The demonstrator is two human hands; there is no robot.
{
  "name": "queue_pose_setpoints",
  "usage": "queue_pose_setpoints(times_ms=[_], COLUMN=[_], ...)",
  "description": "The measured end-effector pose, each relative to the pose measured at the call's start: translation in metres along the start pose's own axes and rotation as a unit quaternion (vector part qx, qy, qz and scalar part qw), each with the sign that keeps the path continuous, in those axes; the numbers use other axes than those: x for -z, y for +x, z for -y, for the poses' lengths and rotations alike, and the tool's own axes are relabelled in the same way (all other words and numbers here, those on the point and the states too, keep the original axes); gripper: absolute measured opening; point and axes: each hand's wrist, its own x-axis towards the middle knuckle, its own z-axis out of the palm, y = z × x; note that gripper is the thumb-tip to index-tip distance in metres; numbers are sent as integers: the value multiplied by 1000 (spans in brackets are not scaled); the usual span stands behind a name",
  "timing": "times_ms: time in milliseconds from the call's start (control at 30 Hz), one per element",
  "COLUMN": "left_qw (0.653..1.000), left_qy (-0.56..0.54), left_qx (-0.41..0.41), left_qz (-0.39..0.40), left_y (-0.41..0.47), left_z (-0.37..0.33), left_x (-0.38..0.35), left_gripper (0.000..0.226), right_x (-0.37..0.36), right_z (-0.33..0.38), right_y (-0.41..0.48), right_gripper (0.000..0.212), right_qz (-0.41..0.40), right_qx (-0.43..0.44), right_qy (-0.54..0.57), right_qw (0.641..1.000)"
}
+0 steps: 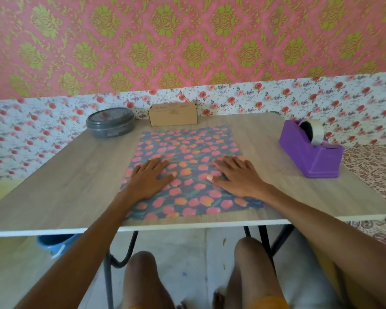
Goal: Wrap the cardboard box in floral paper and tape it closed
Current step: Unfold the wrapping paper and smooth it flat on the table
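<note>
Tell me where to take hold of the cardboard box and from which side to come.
Probably best to take the cardboard box by its two short ends, coming from the front and above. Its long face is turned toward the camera, the wall is close behind it, and both ends look free: the grey tin to its left sits apart from it.

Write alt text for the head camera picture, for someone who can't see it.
The left hand and the right hand lie flat on floral paper spread on a wooden table. Past the paper's far edge stands a cardboard box, with a round grey tin to its left and a purple tape dispenser near the table's right edge.
</note>
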Motion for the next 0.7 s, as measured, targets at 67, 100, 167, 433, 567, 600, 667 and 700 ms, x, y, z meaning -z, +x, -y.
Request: queue_pose_setpoints(times_ms=[67,100,167,433,567,600,667,700], left_qw=[1000,999,999,981,966,957,935,922], left_qy=[-6,-13,-29,-175,-225,-250,-301,-325], left_qx=[-10,-14,-20,3,49,72,118,138], left_qz=[17,27,21,-81,-115,-130,-149,-156], left_y=[-13,-17,-17,38,102,117,149,166], left_z=[4,5,6,10,24,30,44,51], left_x=[2,3,4,23,34,34,32,31], left_gripper=[65,65,64,26,43,47,55,59], right_x=[-2,-3,-1,36,48,48,46,44], right_z=[-1,-1,0,13,7,6,1,-1], right_y=[-5,-7,-8,51,128,146,185,206], right_gripper=[98,99,90,19,23,24,28,32], right_qz=[4,9,17,-83,-64,-70,-82,-83], right_qx=[5,6,0,-33,-73,-83,-100,-98], right_qy=[-5,-6,-3,33,67,99,169,200], right_qw=[1000,1000,1000,995,993,989,977,971])
